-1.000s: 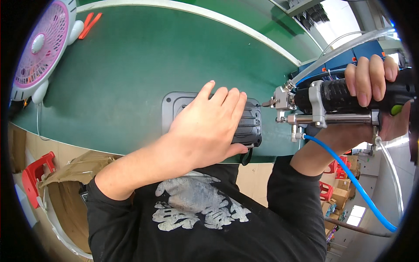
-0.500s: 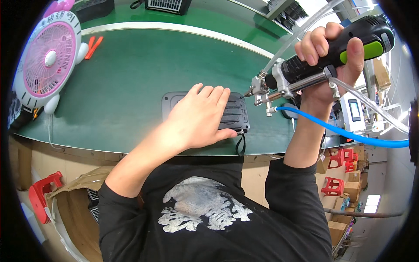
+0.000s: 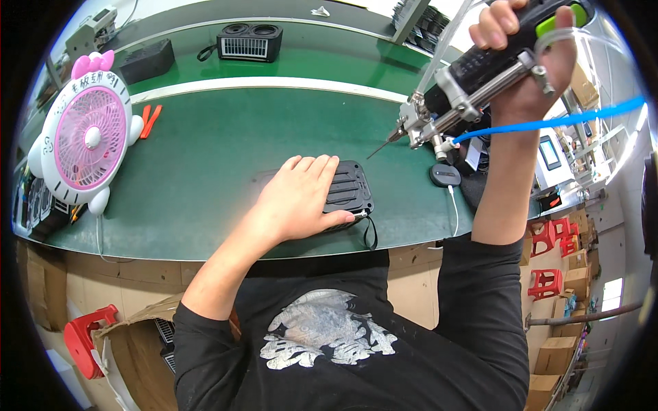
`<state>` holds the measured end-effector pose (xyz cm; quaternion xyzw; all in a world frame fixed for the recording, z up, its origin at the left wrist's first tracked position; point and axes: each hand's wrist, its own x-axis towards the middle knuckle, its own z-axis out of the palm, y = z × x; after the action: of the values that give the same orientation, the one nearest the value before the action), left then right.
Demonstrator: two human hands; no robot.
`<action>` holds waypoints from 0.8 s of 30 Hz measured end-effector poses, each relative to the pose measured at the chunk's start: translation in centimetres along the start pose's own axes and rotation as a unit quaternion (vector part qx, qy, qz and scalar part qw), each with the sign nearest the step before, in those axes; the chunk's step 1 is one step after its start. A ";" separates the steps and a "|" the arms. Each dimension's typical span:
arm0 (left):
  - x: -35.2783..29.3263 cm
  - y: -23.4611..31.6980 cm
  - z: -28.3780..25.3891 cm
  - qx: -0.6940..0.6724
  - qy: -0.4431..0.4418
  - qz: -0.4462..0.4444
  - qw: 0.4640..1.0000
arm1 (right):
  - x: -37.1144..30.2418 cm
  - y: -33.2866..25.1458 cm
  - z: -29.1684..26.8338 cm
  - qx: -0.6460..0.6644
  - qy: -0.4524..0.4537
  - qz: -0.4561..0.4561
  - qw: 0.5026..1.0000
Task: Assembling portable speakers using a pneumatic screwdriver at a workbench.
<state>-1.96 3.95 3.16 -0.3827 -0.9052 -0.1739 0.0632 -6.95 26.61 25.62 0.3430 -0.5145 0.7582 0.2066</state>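
Driver [image 3: 471,77] raised, clenched in right hand [image 3: 531,96] | bit [image 3: 382,146], left of grip, now clear of black case [image 3: 351,185] | left hand [image 3: 295,198] flat, unclenched, case under palm | driving apparently paused

At 2 o'clock, the tool [image 3: 473,72] is black with a green patch [image 3: 546,26], its hose [image 3: 548,125] blue. The ribbed box [image 3: 349,185] is dark grey, the table [image 3: 226,137] green, the 10 o'clock fan [image 3: 92,138] white and pink, the 6 o'clock shirt [image 3: 411,356] black with a pale print [image 3: 315,329].

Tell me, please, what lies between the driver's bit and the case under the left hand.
In the head view, only bare green tabletop shows between bit and case.
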 end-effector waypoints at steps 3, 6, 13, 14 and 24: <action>0.0 0.1 -0.1 -0.010 0.009 -0.002 1.000 | 0.3 -1.1 0.7 -0.010 0.022 0.045 0.999; 0.0 0.3 -0.3 -0.006 0.009 -0.006 1.000 | 0.1 -0.3 1.1 -0.027 -0.036 -0.009 0.999; 0.1 0.4 -0.4 -0.012 0.010 -0.008 1.000 | -1.6 -0.1 0.3 -0.044 -0.045 0.010 0.998; 0.0 0.4 -0.5 -0.013 0.009 -0.008 1.000 | -1.6 -0.1 0.2 -0.053 -0.047 0.011 0.997; 0.0 0.1 -0.1 0.009 0.019 0.005 1.000 | -0.2 -3.3 -0.7 -0.021 -0.096 -0.017 0.995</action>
<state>-1.89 3.96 3.31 -0.3832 -0.9035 -0.1722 0.0847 -4.82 28.51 27.40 0.4191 -0.5416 0.7070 0.1763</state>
